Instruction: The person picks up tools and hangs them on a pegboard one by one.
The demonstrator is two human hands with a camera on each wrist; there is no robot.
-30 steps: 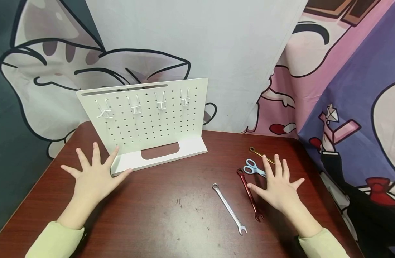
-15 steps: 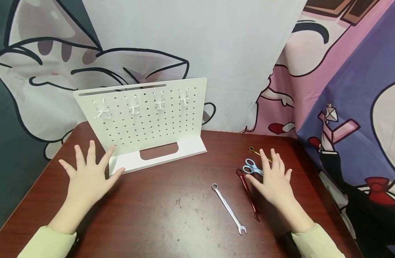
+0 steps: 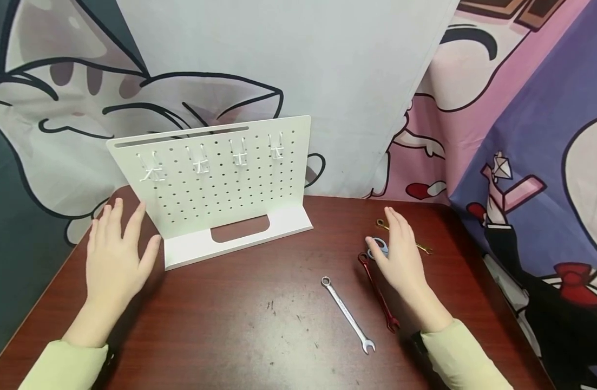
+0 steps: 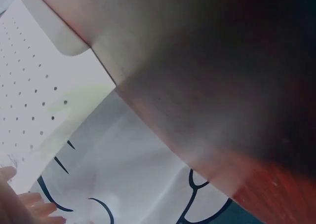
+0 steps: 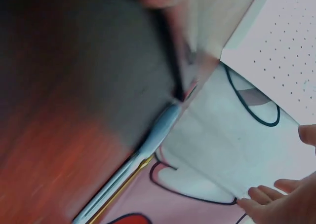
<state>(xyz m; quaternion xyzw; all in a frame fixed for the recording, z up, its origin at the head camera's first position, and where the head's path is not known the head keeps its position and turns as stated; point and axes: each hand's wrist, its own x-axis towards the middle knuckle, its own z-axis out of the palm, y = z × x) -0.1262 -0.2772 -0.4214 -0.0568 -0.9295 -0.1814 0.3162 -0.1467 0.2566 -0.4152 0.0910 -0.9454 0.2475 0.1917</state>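
Observation:
My left hand (image 3: 114,262) hovers over the table's left side, beside the pegboard's left end, fingers straight and holding nothing. The right hand (image 3: 400,257) is above the scissors, fingers straight and close together, thumb apart; it grips nothing. It partly hides the light-blue-handled scissors (image 5: 163,128) in the head view. Behind it lies a gold wrench (image 3: 424,248), partly covered. A red wrench (image 3: 379,292) lies just left of the right hand, and a silver wrench (image 3: 348,315) is farther left. The white pegboard (image 3: 225,189) stands upright on its base at the back left.
Several white hooks (image 3: 240,158) sit in a row on the pegboard's upper part. The dark red-brown table (image 3: 220,336) meets printed cloth (image 3: 356,97) at the back and right. The pegboard base has a long cut-out.
Both hands have drawn their spread fingers closer together. The left hand has shifted left; the right hand has moved left and slightly away, over the scissors. The tools and pegboard stay put.

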